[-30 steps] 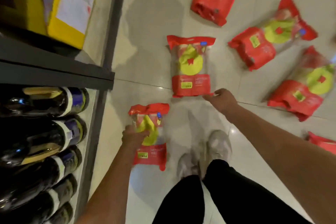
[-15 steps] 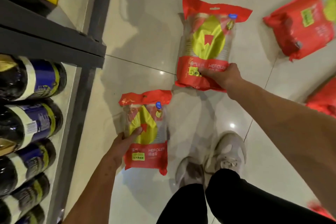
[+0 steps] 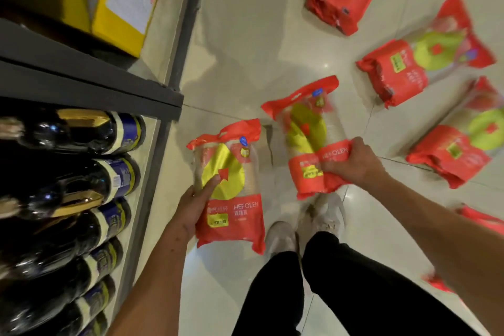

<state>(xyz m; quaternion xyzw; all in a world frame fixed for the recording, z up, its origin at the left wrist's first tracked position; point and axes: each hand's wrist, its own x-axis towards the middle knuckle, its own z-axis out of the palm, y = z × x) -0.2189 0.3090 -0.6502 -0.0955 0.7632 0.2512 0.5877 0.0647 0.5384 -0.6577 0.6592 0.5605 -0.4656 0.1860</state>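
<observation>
One pack in left hand, second pack in right hand

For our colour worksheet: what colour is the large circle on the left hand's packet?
Yellow circle, best in head view.

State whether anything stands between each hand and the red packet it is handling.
Nothing visible does. The left hand grips the near packet along its left edge, thumb on its front. The right hand grips the other packet by its lower red band. Both hands touch their packets directly.
</observation>
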